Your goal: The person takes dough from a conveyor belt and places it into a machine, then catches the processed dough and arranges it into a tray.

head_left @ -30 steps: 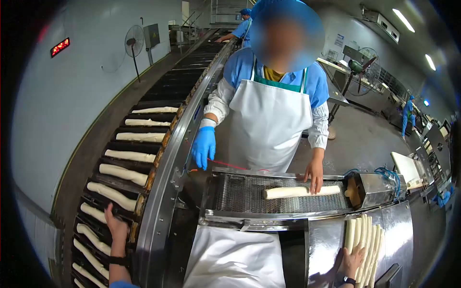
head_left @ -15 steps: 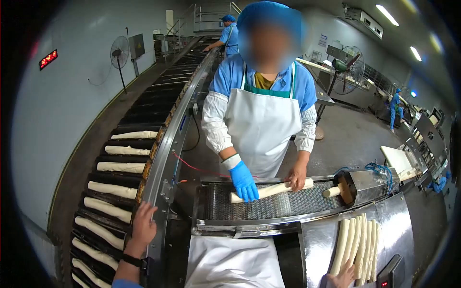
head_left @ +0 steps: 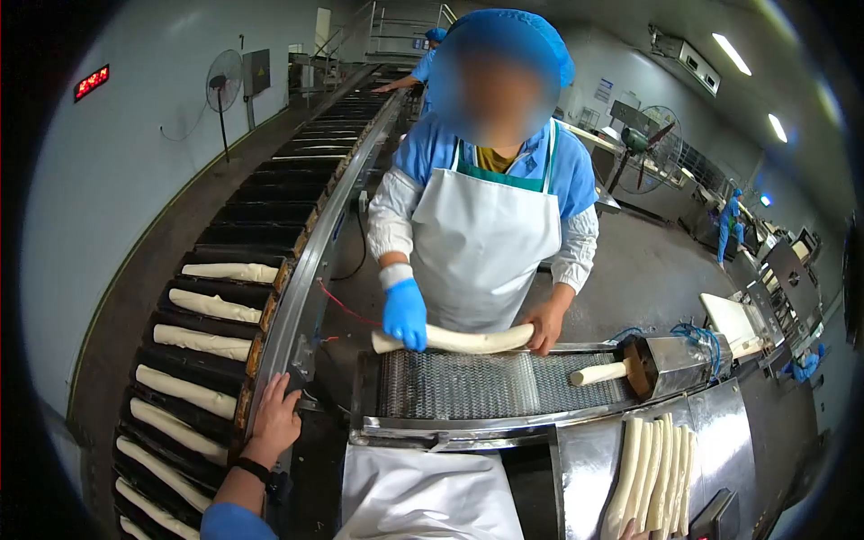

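My left hand [head_left: 275, 416] rests with its fingers apart on the metal side rail [head_left: 293, 328] of the tray conveyor. Only the fingertips of my right hand [head_left: 633, 530] show at the bottom edge; they look stretched out against the near ends of several long dough strips [head_left: 650, 472]. These strips lie side by side on a steel table [head_left: 720, 423]. Across from me, a co-worker in a white apron holds a long dough roll [head_left: 477, 341] above the mesh belt [head_left: 459, 387], with a blue-gloved hand at one end and a bare hand at the other.
Black trays [head_left: 202, 367] with dough strips run along the left. A shorter dough piece [head_left: 601, 373] emerges from the metal machine [head_left: 677, 364] onto the belt. A small device [head_left: 717, 515] sits at the table's near edge. Other workers and fans stand farther back.
The co-worker has lifted the dough roll off the belt toward the apron. More dough has come out of the machine. My right hand has slipped mostly out of view; my left stays on the rail.
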The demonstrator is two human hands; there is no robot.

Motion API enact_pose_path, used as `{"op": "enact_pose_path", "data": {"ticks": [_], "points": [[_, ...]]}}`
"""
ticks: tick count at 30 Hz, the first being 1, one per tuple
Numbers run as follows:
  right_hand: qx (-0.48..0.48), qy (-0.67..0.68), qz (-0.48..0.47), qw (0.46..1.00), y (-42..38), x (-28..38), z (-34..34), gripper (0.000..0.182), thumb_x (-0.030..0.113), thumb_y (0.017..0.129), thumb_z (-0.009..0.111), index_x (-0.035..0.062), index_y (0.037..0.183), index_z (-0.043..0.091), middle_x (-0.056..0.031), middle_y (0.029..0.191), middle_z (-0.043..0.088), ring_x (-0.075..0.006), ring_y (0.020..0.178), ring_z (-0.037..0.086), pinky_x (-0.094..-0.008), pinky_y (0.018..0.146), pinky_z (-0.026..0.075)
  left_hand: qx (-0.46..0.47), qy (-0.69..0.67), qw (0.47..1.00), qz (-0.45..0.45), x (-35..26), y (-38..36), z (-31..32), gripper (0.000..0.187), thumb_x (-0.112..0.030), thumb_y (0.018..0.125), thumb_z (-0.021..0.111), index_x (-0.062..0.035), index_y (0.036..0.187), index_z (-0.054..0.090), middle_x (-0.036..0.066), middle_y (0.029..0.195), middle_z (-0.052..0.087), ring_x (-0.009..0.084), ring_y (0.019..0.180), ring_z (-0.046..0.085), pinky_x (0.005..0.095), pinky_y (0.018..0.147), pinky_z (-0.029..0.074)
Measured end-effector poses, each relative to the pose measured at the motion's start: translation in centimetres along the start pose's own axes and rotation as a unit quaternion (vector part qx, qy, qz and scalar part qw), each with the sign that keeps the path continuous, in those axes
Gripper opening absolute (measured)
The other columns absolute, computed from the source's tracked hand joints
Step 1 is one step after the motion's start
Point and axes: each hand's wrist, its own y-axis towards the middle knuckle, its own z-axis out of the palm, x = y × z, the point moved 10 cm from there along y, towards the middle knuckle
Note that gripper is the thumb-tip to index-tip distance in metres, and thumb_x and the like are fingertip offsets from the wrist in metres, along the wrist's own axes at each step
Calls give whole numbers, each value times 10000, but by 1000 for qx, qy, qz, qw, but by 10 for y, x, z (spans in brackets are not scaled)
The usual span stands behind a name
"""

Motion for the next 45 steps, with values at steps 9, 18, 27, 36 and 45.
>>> {"op": "enact_pose_path", "data": {"ticks": [9, 18, 27, 36, 45], "points": [[409, 220, 125, 877, 165, 38, -131, 1164, 838, 780, 568, 47, 1577, 263, -323, 1517, 366, -482, 1392, 361, -610, 1126, 293, -29, -23, 999, -4, -4, 32, 3, 453, -60, 780, 651, 20, 1225, 660, 222, 1526, 418, 382, 1477, 308, 487, 1191, 317], [444, 255, -12, 859, 184, 77, -125, 1036, 705, 766, 697, 214, 1592, 311, -245, 1646, 200, -526, 1396, 365, -678, 1098, 332, -62, -40, 997, 2, -5, 62, 4, 427, -75, 756, 649, 12, 1173, 683, 215, 1463, 487, 361, 1439, 372, 459, 1190, 329], [499, 257, -31, 827, 149, 111, -98, 1007, 710, 759, 684, 172, 1555, 383, -295, 1503, 443, -503, 1345, 469, -570, 1127, 374, -84, -18, 996, 14, 10, 94, 23, 442, -106, 757, 664, -5, 1187, 685, 208, 1425, 532, 378, 1405, 417, 465, 1177, 354], [469, 286, 25, 836, 121, 116, -71, 840, 667, 796, 638, 65, 1381, 596, -265, 1194, 691, -469, 1162, 629, -573, 976, 488, -176, -74, 980, -52, 90, 118, -77, 480, -31, 780, 699, -13, 1256, 642, 238, 1363, 571, 417, 1334, 481, 481, 1136, 394], [461, 551, 65, 692, 142, 137, -84, 784, 667, 794, 683, 97, 1329, 636, -236, 1153, 700, -338, 1032, 688, -465, 849, 555, -161, -154, 954, -203, 195, 43, -106, 393, -79, 842, 723, -14, 1225, 664, 198, 1280, 648, 361, 1231, 588, 425, 1060, 463]]}}
